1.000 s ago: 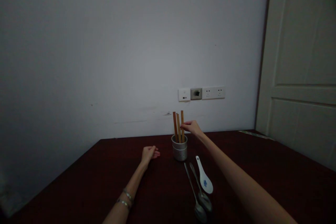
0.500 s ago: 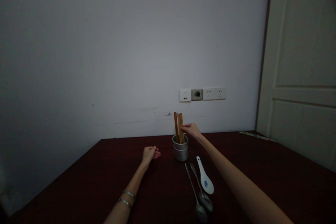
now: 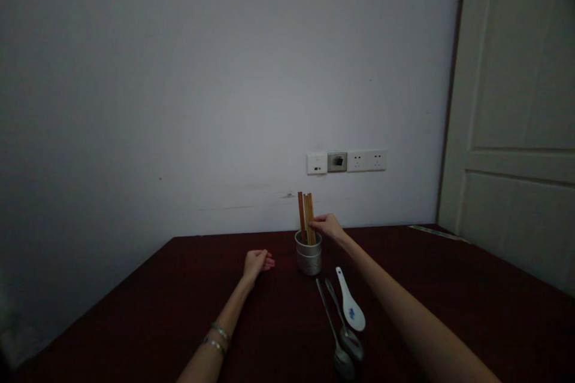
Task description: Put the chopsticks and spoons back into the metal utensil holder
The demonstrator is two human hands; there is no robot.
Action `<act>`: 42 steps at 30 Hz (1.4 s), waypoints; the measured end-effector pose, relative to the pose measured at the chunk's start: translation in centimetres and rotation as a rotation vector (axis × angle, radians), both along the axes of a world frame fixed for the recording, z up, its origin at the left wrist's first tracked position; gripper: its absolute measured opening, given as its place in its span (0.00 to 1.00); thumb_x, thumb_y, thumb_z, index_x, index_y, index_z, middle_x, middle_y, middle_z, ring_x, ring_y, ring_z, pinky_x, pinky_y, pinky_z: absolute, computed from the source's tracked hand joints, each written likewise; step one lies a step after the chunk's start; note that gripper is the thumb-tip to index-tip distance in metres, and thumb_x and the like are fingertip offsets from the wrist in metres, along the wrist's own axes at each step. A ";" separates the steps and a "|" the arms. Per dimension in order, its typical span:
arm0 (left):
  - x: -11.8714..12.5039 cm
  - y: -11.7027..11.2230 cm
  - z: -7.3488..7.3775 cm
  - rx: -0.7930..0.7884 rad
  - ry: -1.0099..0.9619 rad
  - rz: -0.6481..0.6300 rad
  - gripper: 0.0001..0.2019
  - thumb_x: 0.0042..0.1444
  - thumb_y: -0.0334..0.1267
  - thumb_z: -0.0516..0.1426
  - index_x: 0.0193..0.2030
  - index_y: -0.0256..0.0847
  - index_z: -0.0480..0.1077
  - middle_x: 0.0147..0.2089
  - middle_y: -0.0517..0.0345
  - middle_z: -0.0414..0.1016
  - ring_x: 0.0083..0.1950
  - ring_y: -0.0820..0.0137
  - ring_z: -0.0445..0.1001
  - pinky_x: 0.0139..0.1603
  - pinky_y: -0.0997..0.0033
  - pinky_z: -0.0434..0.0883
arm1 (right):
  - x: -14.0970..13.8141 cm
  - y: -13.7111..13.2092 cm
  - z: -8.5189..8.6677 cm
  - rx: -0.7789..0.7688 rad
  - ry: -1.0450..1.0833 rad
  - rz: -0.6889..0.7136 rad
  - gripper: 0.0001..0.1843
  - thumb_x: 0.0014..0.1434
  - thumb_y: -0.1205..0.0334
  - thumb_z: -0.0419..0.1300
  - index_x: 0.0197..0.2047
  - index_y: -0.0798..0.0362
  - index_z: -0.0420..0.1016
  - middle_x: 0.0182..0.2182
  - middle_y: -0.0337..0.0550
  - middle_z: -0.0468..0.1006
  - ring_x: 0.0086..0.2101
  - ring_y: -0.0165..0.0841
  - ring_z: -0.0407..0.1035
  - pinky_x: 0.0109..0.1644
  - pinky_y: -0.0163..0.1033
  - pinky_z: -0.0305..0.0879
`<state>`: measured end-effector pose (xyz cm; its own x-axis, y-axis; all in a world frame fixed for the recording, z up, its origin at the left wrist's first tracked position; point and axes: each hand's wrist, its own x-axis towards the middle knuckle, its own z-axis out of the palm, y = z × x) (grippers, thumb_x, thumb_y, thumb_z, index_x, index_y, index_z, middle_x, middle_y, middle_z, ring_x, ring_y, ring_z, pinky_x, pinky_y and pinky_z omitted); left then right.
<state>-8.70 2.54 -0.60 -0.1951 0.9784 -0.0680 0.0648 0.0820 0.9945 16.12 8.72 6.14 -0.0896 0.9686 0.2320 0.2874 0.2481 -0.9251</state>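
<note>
A small metal cup (image 3: pixel 308 258) stands on the dark red table (image 3: pixel 135 305) near the wall. Several brown wooden chopsticks (image 3: pixel 306 217) stand upright in it. My right hand (image 3: pixel 329 226) reaches over the cup's right side, its fingertips pinched on the rightmost chopstick. My left hand (image 3: pixel 256 263) rests on the table to the left of the cup, fingers loosely curled, holding nothing that I can see. Two bracelets circle my left wrist.
Two metal spoons (image 3: pixel 339 335) and a white ceramic spoon (image 3: pixel 350 308) with a blue mark lie in front of the cup. Wall sockets (image 3: pixel 345 161) sit above the table. A white door (image 3: pixel 516 119) stands at the right.
My right hand has sunk a little with the chopstick, which now stands lower and close against the others in the cup. The left hand has stayed put.
</note>
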 end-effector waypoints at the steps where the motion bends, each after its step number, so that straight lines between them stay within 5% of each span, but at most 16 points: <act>1: 0.0 0.0 0.0 -0.001 0.001 0.002 0.12 0.53 0.33 0.47 0.25 0.32 0.66 0.19 0.53 0.72 0.21 0.73 0.73 0.22 0.79 0.67 | 0.0 -0.1 0.0 0.000 -0.002 0.001 0.07 0.44 0.65 0.60 0.25 0.61 0.77 0.17 0.41 0.75 0.18 0.24 0.64 0.20 0.28 0.55; 10: 0.0 -0.1 0.0 0.010 -0.002 0.002 0.11 0.52 0.33 0.48 0.24 0.32 0.67 0.19 0.52 0.73 0.21 0.72 0.73 0.23 0.77 0.67 | 0.4 -1.1 0.3 -0.011 0.045 0.055 0.10 0.42 0.64 0.63 0.29 0.61 0.78 0.25 0.45 0.78 0.25 0.29 0.70 0.27 0.30 0.63; 16: -0.1 0.0 -0.1 0.005 0.012 0.007 0.10 0.52 0.33 0.48 0.24 0.32 0.67 0.20 0.52 0.73 0.22 0.71 0.74 0.24 0.76 0.68 | 3.2 -1.4 -0.6 -0.018 0.074 0.039 0.12 0.45 0.61 0.60 0.31 0.62 0.77 0.25 0.47 0.79 0.26 0.32 0.71 0.31 0.33 0.65; 23: -0.2 0.3 -0.6 0.040 0.019 0.000 0.10 0.51 0.33 0.49 0.25 0.32 0.67 0.20 0.52 0.73 0.22 0.72 0.73 0.23 0.78 0.67 | 10.8 -3.9 -5.1 0.178 -0.480 -0.329 0.16 0.48 0.63 0.54 0.37 0.60 0.76 0.38 0.52 0.77 0.40 0.38 0.71 0.45 0.37 0.63; 30: -0.1 0.0 -0.6 0.069 0.033 -0.005 0.10 0.50 0.35 0.50 0.25 0.32 0.67 0.20 0.51 0.74 0.23 0.72 0.73 0.24 0.77 0.68 | 15.5 -8.0 -9.6 0.198 -0.827 -0.288 0.22 0.53 0.63 0.48 0.49 0.63 0.69 0.46 0.53 0.72 0.48 0.37 0.65 0.54 0.38 0.57; 42: 0.3 -0.7 -0.4 0.075 0.074 0.012 0.10 0.50 0.35 0.50 0.25 0.32 0.68 0.22 0.51 0.74 0.25 0.72 0.74 0.27 0.77 0.68 | 15.2 -9.9 -9.7 0.258 -0.926 -0.310 0.21 0.55 0.66 0.45 0.49 0.64 0.69 0.50 0.55 0.68 0.51 0.38 0.61 0.57 0.40 0.53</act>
